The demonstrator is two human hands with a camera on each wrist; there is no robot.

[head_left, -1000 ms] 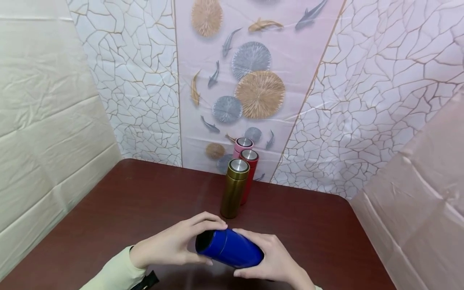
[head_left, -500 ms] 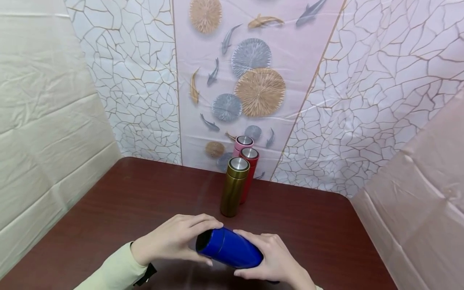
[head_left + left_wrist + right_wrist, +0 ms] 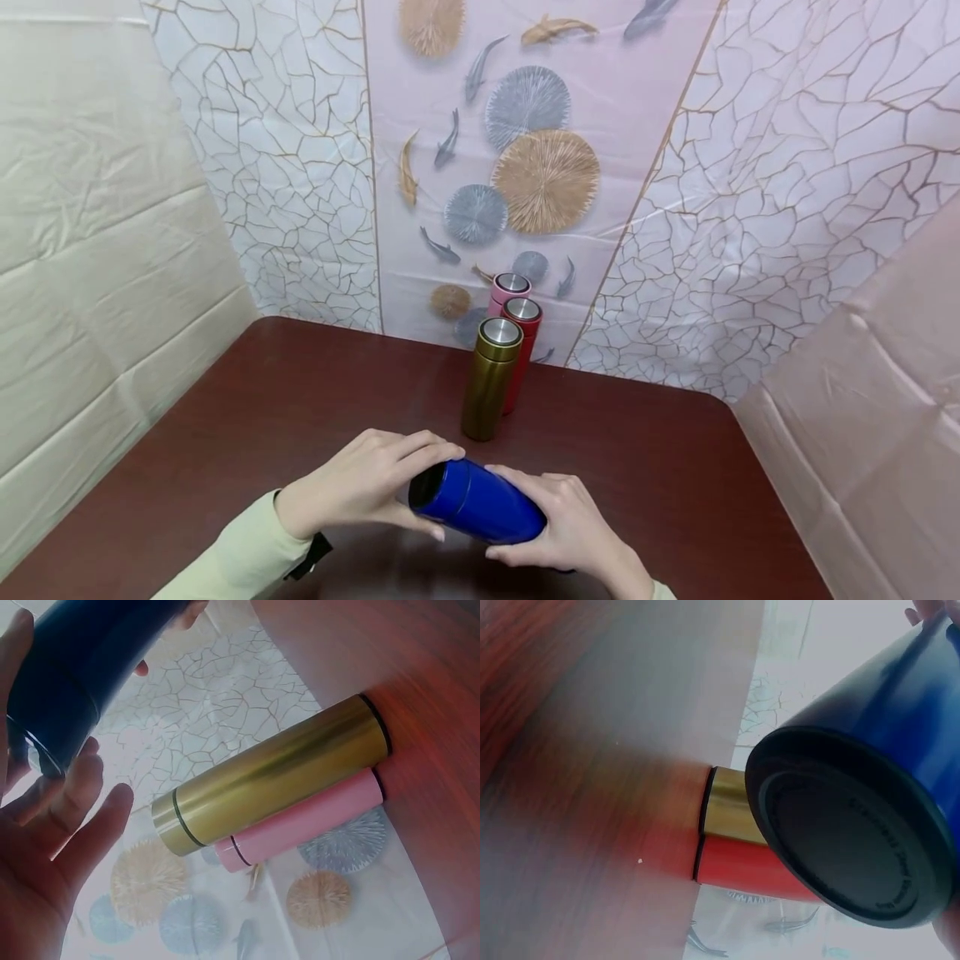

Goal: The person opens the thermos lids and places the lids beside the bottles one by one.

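With right hand [image 3: 567, 521] curled round the base end of the blue flask [image 3: 491, 504] and left hand [image 3: 367, 485] round its seamed end, support the tilted weight evenly between both to limit likely slip; clear the gold flask [image 3: 489, 396] just beyond.

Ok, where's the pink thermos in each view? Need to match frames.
Head: just right of centre, behind the red thermos; only the top of the pink thermos shows.
Left wrist: right of centre, slanted, directly below the gold one in the picture; pink thermos.
Right wrist: not visible.
Shared landmark: gold thermos, in all three views.
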